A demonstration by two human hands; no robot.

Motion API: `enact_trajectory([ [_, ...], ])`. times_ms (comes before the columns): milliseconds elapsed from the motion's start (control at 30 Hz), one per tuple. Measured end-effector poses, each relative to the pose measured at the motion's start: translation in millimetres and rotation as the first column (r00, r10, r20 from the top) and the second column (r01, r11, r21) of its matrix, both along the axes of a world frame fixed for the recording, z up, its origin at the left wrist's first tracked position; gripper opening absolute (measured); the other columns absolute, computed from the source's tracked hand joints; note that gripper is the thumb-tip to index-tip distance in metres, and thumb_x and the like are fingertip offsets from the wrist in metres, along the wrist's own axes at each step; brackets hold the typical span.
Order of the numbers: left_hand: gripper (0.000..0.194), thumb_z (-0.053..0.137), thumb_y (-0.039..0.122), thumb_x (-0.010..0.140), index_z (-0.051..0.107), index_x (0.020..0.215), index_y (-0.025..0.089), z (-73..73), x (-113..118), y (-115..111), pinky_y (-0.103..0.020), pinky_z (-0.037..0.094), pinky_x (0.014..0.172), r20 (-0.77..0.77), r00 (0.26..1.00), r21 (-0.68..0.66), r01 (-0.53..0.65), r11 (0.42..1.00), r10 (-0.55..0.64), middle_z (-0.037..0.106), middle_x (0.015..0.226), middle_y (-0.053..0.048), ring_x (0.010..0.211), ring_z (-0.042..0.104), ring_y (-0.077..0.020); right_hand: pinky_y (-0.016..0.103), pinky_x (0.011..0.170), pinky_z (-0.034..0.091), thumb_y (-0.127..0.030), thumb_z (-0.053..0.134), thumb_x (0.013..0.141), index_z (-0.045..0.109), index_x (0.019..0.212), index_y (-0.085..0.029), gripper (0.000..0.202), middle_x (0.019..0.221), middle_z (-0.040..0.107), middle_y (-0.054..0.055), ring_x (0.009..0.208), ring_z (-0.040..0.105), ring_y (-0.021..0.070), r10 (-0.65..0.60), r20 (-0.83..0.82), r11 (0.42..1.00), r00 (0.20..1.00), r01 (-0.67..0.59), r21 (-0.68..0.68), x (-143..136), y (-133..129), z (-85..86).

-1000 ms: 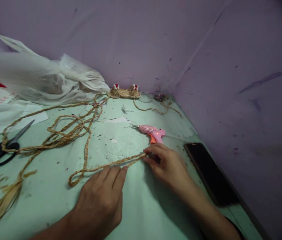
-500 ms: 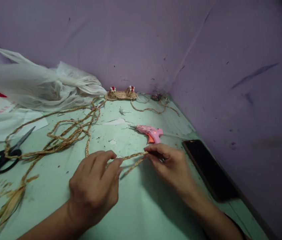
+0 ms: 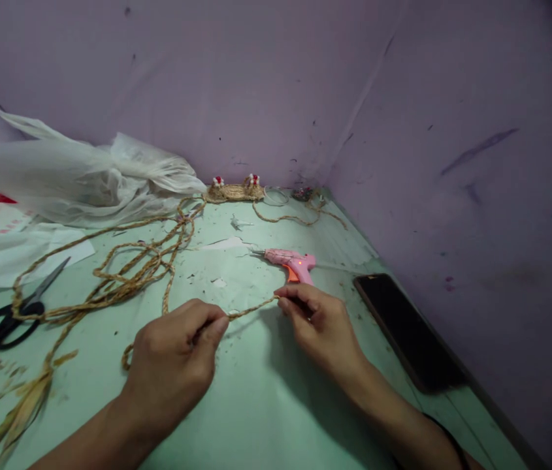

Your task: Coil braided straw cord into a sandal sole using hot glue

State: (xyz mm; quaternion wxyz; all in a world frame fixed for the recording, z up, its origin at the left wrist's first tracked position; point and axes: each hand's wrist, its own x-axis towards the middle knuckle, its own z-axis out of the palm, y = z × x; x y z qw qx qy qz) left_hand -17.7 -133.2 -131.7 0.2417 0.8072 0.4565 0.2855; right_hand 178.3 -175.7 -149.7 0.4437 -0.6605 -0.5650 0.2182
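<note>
Pinched tight on both sides: left hand [image 3: 178, 359] with thumb and forefinger closed on the braided cord [image 3: 251, 309], right hand [image 3: 324, 326] nipping it at the other end, fingertips together, and a short span of the braid running between the two, just above the pale green table [image 3: 246, 411]. Look beyond the right knuckles and there's the pink glue gun [image 3: 290, 258], lying on its side, nozzle pointing left, its little light glowing, the foot of its handle hidden behind that hand. Over to the right of the wrist, a dark-screened phone [image 3: 410, 333] lies flat near the table's edge. Across on the left, a tangle of braid [image 3: 131, 287] sprawls over the surface, one loop crossing the black-handled scissors [image 3: 16, 320], with loose, unbraided fibres [image 3: 28, 408] fanning out nearer the camera. And along the back, by the purple wall [image 3: 256, 85], a crumpled plastic bag [image 3: 109, 183] sits just beside a woven straw piece [image 3: 234, 192] topped with red and white beads [image 3: 254, 179].
</note>
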Motion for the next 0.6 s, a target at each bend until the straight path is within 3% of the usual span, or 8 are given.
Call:
enact_trajectory([
  [67,0.03,0.045,0.04,0.079,0.057,0.063,0.019,5.8,-2,10,-0.024,0.034,0.052,-0.057,0.997,-0.18,-0.068,0.981,0.058,0.05,0.055,0.003,0.053,0.046,-0.0122,0.027,0.063,0.043,-0.018,0.05,0.079,0.065,0.083,-0.016,0.015,0.077,0.064,0.004,0.07,0.058,0.015,0.097,-0.056,0.995,0.994,-0.099,-0.024,1,0,4.6],
  [133,0.033,0.042,0.044,0.074,0.049,0.054,0.018,9.0,-2,22,-0.024,0.029,0.049,-0.097,0.992,-0.313,-0.112,0.943,0.085,0.04,0.05,0.003,0.051,0.038,-0.0117,0.024,0.056,0.04,-0.02,0.052,0.078,0.064,0.079,-0.016,0.013,0.066,0.058,0.0,0.06,0.053,0.0118,0.237,-0.25,0.953,0.939,-0.275,-0.129,0,-1,10.3],
  [200,0.033,0.042,0.044,0.068,0.039,0.048,0.019,8.4,-1,32,-0.024,0.024,0.048,-0.128,0.99,-0.42,-0.101,0.902,0.051,0.031,0.047,0.004,0.048,0.031,-0.0106,0.021,0.051,0.038,-0.025,0.057,0.077,0.064,0.075,-0.015,0.013,0.06,0.053,-0.002,0.054,0.048,0.0087,0.327,-0.51,0.862,0.796,-0.473,-0.185,-2,-2,14.2],
  [267,0.033,0.043,0.043,0.065,0.033,0.045,0.02,4.1,1,36,-0.024,0.02,0.047,-0.157,0.987,-0.498,-0.062,0.865,-0.02,0.026,0.045,0.005,0.046,0.027,-0.0101,0.02,0.052,0.039,-0.03,0.063,0.075,0.065,0.072,-0.014,0.016,0.061,0.054,-0.003,0.053,0.048,0.0069,0.354,-0.705,0.777,0.615,-0.613,-0.144,-5,-3,13.9],
  [367,0.031,0.044,0.04,0.067,0.036,0.045,0.02,-4.9,4,33,-0.026,0.02,0.048,-0.239,0.968,-0.511,-0.06,0.858,-0.075,0.031,0.044,0.004,0.046,0.03,-0.0113,0.018,0.054,0.042,-0.035,0.071,0.071,0.067,0.069,-0.013,0.022,0.061,0.058,-0.002,0.053,0.051,0.0053,0.317,-0.847,0.751,0.428,-0.659,-0.052,-11,-3,7.1],
  [500,0.029,0.041,0.036,0.075,0.046,0.052,0.019,-11.2,3,30,-0.027,0.024,0.052,-0.42,0.907,-0.398,-0.139,0.907,-0.045,0.045,0.05,0.001,0.053,0.041,-0.0148,0.015,0.055,0.045,-0.027,0.078,0.067,0.072,0.083,-0.014,0.021,0.067,0.067,-0.001,0.057,0.06,0.0048,0.2,-0.916,0.793,0.348,-0.606,-0.057,-13,-3,-0.2],
  [600,0.03,0.039,0.037,0.079,0.051,0.058,0.02,-11.1,1,32,-0.027,0.026,0.054,-0.481,0.876,-0.358,-0.159,0.92,-0.036,0.052,0.056,0.0,0.058,0.046,-0.0166,0.02,0.061,0.052,-0.016,0.08,0.062,0.071,0.09,-0.015,0.029,0.077,0.071,0.002,0.063,0.066,0.0086,0.167,-0.951,0.762,0.259,-0.646,-0.042,-11,-3,0.3],
])
